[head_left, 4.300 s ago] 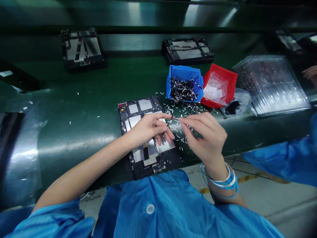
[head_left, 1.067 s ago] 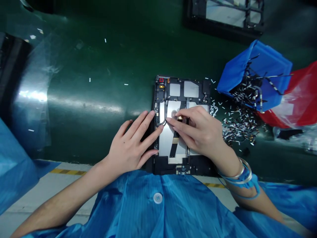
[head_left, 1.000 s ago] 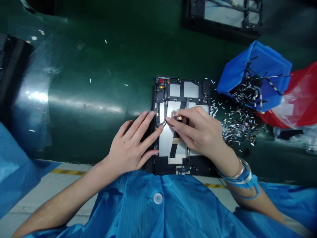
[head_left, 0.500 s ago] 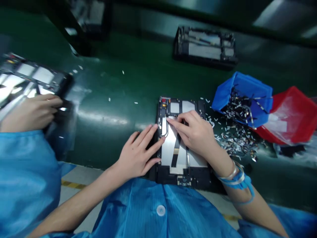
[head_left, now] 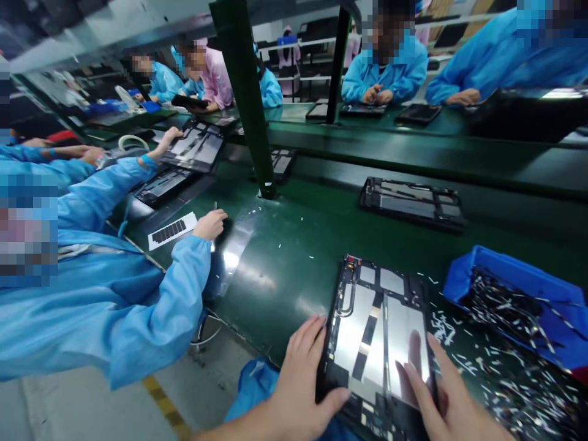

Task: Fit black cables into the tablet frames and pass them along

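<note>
An opened tablet (head_left: 399,331) lies in front of me, its bare inside up, with silver battery plates, a black flex strip and a thin black cable looped at its upper left. My left hand (head_left: 303,367) grips the left edge, thumb resting over the lower face. On the opposite edge is my right hand (head_left: 445,392), its thumb on the face and the other fingers along the side. The tablet's near end runs out of the frame. Beside it on the right, a blue bin (head_left: 560,306) holds a tangle of black cables.
Small white scraps and cable bits (head_left: 519,392) litter the bench around the bin. More opened tablets (head_left: 413,202) sit farther back, near a green post (head_left: 250,104). To the left, a co-worker (head_left: 151,294) reaches over the bench beside a white sheet with black strips (head_left: 172,231). Other people work opposite.
My view has lifted and swung left. My right fingers left the cable at the tablet's upper left for its right edge; my left hand now grips the left edge. A co-worker now lifts a tablet.
</note>
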`<action>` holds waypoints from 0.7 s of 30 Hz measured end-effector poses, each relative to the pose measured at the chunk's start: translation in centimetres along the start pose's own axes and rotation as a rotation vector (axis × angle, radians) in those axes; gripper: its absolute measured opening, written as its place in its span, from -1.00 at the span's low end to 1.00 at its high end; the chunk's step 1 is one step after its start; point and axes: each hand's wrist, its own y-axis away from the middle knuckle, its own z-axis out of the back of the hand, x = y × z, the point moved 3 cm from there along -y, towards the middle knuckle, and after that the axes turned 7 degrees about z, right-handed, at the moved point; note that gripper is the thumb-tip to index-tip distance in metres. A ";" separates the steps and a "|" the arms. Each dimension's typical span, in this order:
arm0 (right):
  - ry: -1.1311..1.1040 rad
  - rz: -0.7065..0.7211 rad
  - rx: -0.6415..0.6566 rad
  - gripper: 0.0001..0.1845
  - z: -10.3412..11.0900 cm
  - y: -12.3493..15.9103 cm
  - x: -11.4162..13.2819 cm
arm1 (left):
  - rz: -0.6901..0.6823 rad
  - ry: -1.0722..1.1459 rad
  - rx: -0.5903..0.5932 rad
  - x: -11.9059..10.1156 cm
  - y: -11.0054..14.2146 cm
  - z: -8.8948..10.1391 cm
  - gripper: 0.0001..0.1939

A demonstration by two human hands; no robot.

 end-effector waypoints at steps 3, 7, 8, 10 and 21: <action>-0.158 0.064 -0.076 -0.39 0.6 -0.9 1.3 | 0.294 0.459 0.005 -0.8 -0.9 1.1 -0.31; -0.453 0.250 -0.157 -0.49 2.0 -2.5 2.9 | 0.498 0.896 -0.080 -2.0 -4.6 4.6 -0.33; -0.504 0.282 -0.183 -0.51 2.1 -3.0 3.1 | 0.484 0.916 -0.136 -2.1 -6.3 5.7 -0.35; -0.545 0.288 -0.238 -0.55 2.2 -3.8 3.0 | 0.414 0.912 -0.243 -2.2 -10.7 7.6 -0.38; -0.399 0.375 -0.285 -0.71 0.7 -5.2 1.8 | 0.453 0.610 -0.472 2.8 -34.7 13.9 -0.71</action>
